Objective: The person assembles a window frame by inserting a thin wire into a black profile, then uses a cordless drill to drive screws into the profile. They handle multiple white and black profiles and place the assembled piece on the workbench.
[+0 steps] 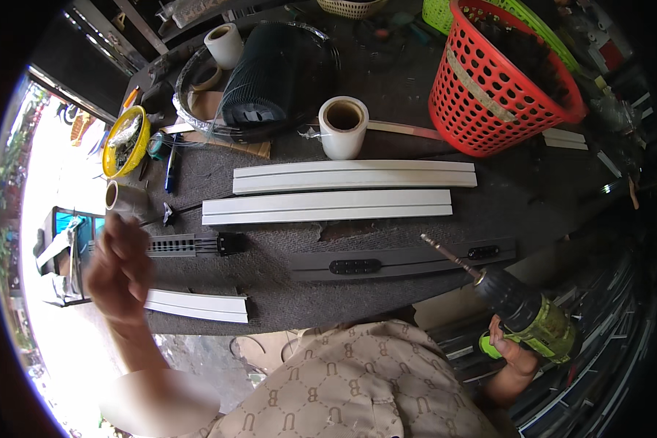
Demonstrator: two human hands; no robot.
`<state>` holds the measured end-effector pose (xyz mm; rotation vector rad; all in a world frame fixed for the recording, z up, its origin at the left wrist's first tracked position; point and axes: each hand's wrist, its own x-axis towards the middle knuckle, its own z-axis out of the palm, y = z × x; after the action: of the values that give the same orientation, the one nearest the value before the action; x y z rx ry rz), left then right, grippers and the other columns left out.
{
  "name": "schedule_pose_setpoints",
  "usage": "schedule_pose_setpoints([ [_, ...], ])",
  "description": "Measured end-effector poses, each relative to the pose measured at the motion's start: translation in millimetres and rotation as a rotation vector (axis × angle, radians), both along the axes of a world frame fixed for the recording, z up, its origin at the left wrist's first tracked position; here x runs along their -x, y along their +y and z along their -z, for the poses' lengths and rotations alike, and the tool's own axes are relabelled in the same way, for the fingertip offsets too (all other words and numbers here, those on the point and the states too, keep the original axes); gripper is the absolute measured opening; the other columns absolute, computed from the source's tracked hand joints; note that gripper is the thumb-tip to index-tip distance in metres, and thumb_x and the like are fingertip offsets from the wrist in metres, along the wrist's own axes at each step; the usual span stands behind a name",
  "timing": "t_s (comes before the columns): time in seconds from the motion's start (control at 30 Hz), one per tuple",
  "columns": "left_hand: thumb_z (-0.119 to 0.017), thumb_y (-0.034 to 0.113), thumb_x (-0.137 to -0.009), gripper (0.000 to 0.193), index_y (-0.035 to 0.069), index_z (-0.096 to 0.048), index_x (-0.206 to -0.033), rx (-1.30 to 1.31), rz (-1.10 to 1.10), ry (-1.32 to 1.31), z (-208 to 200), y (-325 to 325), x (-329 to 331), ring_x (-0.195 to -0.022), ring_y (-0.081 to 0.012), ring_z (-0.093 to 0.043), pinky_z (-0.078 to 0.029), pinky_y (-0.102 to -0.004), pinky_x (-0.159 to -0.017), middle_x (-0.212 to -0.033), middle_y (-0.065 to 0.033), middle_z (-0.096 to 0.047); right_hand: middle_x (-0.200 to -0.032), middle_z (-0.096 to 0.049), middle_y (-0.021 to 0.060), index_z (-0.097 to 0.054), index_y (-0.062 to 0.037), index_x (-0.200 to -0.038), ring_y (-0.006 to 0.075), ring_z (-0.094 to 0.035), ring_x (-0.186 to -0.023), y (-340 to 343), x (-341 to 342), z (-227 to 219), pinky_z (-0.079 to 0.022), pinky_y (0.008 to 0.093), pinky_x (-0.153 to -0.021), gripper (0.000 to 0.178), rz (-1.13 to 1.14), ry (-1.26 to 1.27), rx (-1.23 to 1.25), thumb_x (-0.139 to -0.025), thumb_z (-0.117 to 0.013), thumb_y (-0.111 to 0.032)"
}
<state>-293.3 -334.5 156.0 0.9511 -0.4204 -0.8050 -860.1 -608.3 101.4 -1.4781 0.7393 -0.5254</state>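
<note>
My right hand (515,349) grips a green and black cordless drill (529,314) at the lower right. Its long thin bit points up and left, over the near edge of a dark grey strip (409,261) with black oval inserts. My left hand (120,269) is raised at the left, slightly blurred, with its fingers curled together; whatever they may hold cannot be made out. Beneath it lie a dark slotted rail (179,245) and a short white profile (197,305). Two longer white profiles, a far one (354,176) and a nearer one (327,206), lie side by side mid-table.
A red perforated basket (482,87) stands at the back right. Rolls of clear film (343,131), a dark ribbed roll (259,77) and a yellow bowl (125,142) sit along the back. Long metal profiles (598,372) are stacked low at the right.
</note>
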Motion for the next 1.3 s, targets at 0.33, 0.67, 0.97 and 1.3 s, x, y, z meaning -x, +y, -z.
schedule_pose_setpoints([
  [0.33,-0.062,0.029,-0.115,0.028,0.001,-0.067,-0.113,0.221,0.399,0.833,132.8,-71.9,245.9,-0.077,-0.0263,-0.066,-0.056,-0.037,-0.053,-0.09,-0.0199,-0.061,-0.113,-0.081,0.0068,-0.085,-0.0199,-0.116,0.0277,-0.074,-0.107,-3.3,16.7,10.3,-0.06,0.0409,-0.09,0.055,-0.171,0.27,0.474,-0.064,-0.102,-0.017],
  [0.67,-0.084,0.012,-0.101,0.017,0.002,-0.078,-0.114,-0.03,0.27,0.877,149.6,-66.4,244.9,-0.077,-0.0219,-0.073,-0.06,-0.0344,-0.058,-0.095,-0.0117,-0.075,-0.112,-0.083,0.0018,-0.083,-0.0124,-0.118,0.0216,-0.074,-0.109,13.9,11.6,13.2,-0.054,0.0421,-0.098,0.058,-0.249,0.294,0.744,-0.065,-0.099,-0.03],
  [0.97,-0.085,0.008,-0.099,0.025,-0.012,-0.077,-0.112,-0.247,0.308,0.626,140.0,-66.2,231.7,-0.067,-0.0218,-0.074,-0.065,-0.0356,-0.06,-0.095,-0.0175,-0.078,-0.117,-0.077,-0.0022,-0.077,-0.0451,-0.106,0.0292,-0.074,-0.11,32.1,-1.8,-0.1,-0.059,0.0429,-0.089,0.051,-0.243,0.227,0.779,-0.07,-0.102,-0.02],
  [1.3,-0.084,0.004,-0.099,0.023,-0.012,-0.078,-0.115,-0.342,0.406,0.51,129.3,-67.6,218.0,-0.078,-0.0191,-0.077,-0.066,-0.0322,-0.066,-0.096,-0.0165,-0.078,-0.116,-0.082,-0.0027,-0.076,-0.0381,-0.111,0.0236,-0.077,-0.104,41.7,5.7,-10.7,-0.058,0.0479,-0.096,0.033,-0.318,0.483,0.548,-0.086,-0.091,-0.022],
])
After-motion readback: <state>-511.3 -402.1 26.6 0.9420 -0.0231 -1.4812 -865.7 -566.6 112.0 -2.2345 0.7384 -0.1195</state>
